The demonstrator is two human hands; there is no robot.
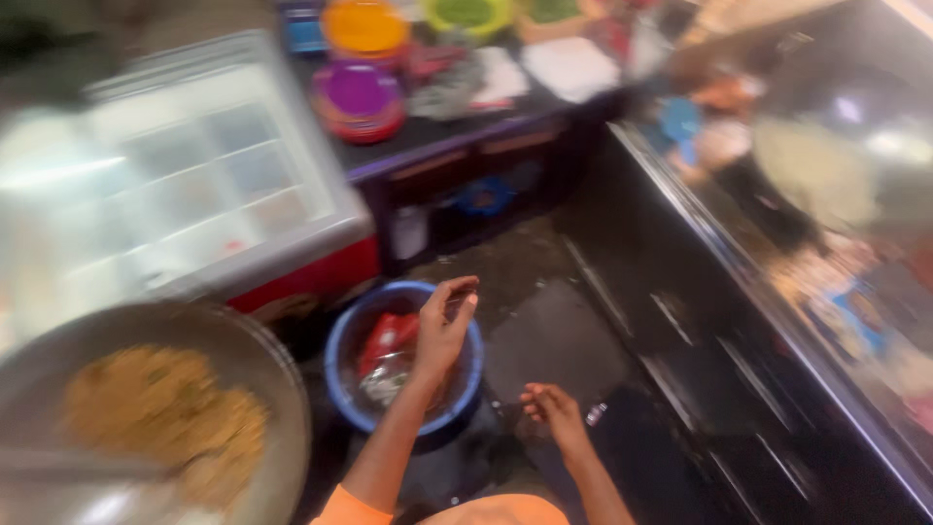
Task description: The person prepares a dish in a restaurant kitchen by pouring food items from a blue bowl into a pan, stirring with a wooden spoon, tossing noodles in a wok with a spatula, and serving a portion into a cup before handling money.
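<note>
Nothing is gripped at this instant: the left hand (443, 329) is held with fingers loosely spread and slightly curled above the blue bucket (342, 362), and the right hand (552, 406) hangs lower, fingers relaxed and apart, over the dark wet floor (554, 331). The bucket is found on the floor, just in front of the red-based chest freezer (194, 194), with red and clear wrappers (387, 352) lying inside it.

Whatever is let go over the bucket is best released from directly above the opening, low and centred, so that nothing is caught on the rim or dropped onto the floor; that is a judgement, since no falling item can be made out. The large pan of fried rice (160, 418) at lower left should be kept clear of the elbow.

Much is lost to motion blur. The counter (826, 214) on the right is smeared, and its contents cannot be identified. Coloured plates and bowls (360, 97) on the far shelf are only read as shapes. The pan is cut off by the frame edge, and the bucket's bottom is hidden beneath the wrappers and the hand.
</note>
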